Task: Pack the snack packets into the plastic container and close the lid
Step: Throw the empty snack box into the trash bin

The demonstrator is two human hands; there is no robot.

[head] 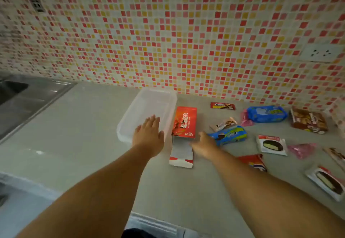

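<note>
While both bare arms were stretched across the grey counter [89,125], the left hand [148,135] was held flat, palm down, over the near end of the clear plastic container [149,107] at the centre of the frame, its fingers extended and slightly spread, gripping nothing. Whether the palm touched the container could not be told.

The right hand [203,144] was seen just right of centre, at the open near end of a red snack box [185,122] lying beside the container's right wall. Its fingers were blurred, so it could not be told whether they were closed on the box or its opened flap [181,155].

The snack packets were scattered over the right part of the frame, none inside the container: a blue packet [228,135] just beside the right hand, a larger blue packet [267,114] further up, a small red packet [222,105] near the tiled wall [168,32], a brown packet [308,120] at the right edge, and two white packets showing dark round cakes [271,145] [326,181] at lower right. A steel sink [28,103] was seen at the left edge, and a white socket [320,53] on the wall at upper right.
</note>
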